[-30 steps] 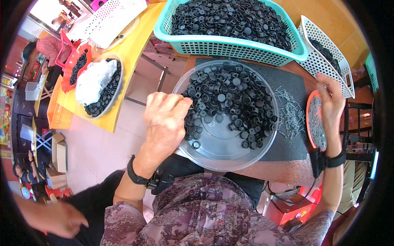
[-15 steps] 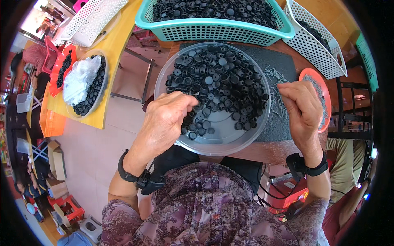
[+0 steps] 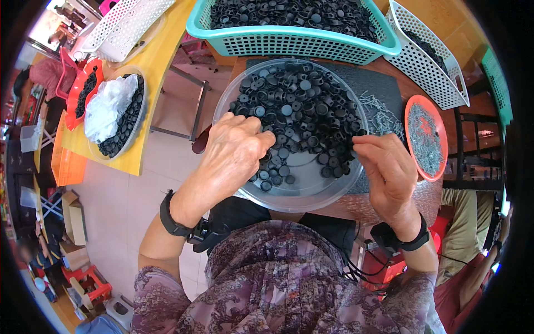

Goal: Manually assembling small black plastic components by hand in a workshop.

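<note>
A round clear plastic tub [image 3: 303,203] stands in front of me, holding a heap of small round black plastic caps [image 3: 300,106]. Over its left side, my left hand [image 3: 236,142] is closed, knuckles up, with fingertips among the caps; whatever it grips is hidden. At the tub's right rim my right hand [image 3: 389,170] makes a pinch, thumb against fingers. Anything between those fingertips is too small to name. Thin grey screws [image 3: 381,114] lie scattered on a dark mat [image 3: 384,83] beyond the right hand, and more fill an orange-red dish [image 3: 410,139] beside it.
A turquoise basket [image 3: 295,44] full of black parts stands behind the tub, with a white basket [image 3: 439,83] at its right. On the yellow table [image 3: 130,165] at left are a tub with a plastic bag [image 3: 111,108] and a red dish [image 3: 72,111]. Another person's leg [image 3: 461,234] shows at right.
My right hand has moved left and down from beside the orange-red dish to the tub's rim. My left hand has shifted slightly right, and its knuckles have turned upward.
</note>
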Demonstrator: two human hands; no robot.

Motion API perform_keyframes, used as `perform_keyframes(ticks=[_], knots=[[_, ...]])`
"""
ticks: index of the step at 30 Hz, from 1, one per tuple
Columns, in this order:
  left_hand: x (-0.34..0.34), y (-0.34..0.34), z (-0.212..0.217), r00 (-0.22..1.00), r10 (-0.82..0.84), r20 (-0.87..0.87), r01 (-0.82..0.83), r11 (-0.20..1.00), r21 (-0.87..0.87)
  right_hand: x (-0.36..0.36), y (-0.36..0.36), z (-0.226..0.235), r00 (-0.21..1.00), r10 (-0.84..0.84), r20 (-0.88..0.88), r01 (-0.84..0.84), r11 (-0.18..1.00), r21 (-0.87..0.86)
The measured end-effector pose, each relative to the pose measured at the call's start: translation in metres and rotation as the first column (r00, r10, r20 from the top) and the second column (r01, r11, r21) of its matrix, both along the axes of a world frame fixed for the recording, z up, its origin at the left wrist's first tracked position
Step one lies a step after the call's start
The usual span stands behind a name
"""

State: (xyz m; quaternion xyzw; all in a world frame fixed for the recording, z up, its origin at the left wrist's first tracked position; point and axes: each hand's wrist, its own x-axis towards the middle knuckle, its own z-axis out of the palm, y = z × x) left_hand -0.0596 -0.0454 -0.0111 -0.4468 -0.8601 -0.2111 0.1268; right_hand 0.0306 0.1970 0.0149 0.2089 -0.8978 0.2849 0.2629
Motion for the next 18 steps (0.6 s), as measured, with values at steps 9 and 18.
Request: perform_keyframes(ticks=[9, 18], knots=[[-0.011, 0.008, 0.004, 0.988, -0.132, 0.079, 0.144, 0.975, -0.168, -0.001, -0.010, -0.008, 0.996, 0.087, 0.024, -0.085, 0.994, -0.065], [-0.002, 0.004, 0.009, 0.990, -0.056, 0.128, 0.069, 0.992, -0.101, -0.008, -0.034, -0.010, 0.986, 0.081, 0.147, -0.042, 0.966, -0.255]])
